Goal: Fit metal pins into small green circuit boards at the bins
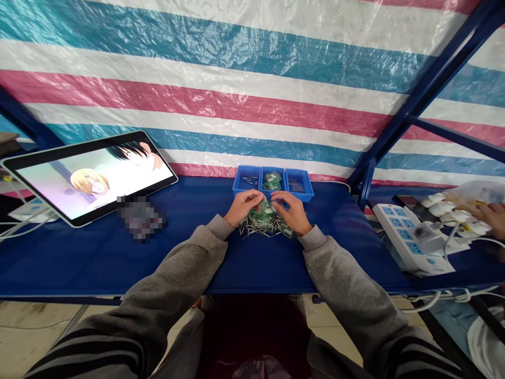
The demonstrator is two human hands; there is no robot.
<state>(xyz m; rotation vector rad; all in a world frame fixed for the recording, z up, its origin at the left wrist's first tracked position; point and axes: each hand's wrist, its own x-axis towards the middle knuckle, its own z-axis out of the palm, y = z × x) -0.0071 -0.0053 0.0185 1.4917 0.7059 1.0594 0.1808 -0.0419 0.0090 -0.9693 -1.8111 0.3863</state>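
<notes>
My left hand [242, 206] and my right hand [294, 210] are raised close together over the table, thumbs and fingertips pinched toward each other. What sits between the fingertips is too small to make out. Just below them lies a heap of thin silvery metal pins [256, 226], with small green packets [265, 211] on top of it. Behind the hands stand three joined blue bins. The left bin [239, 185] holds a few metal pins, the middle one contains green packets [272, 180], and in the right bin [307, 184] are small dark, flat pieces.
A tablet [118, 210] playing a cartoon leans at the left, beside a pixelated item [142, 218]. On the right lies a white power strip [406, 237] with plugs and cables. Another person's hand [493, 218] is near a plastic bag [469, 195]. Blue frame bars [414, 105] rise at the right.
</notes>
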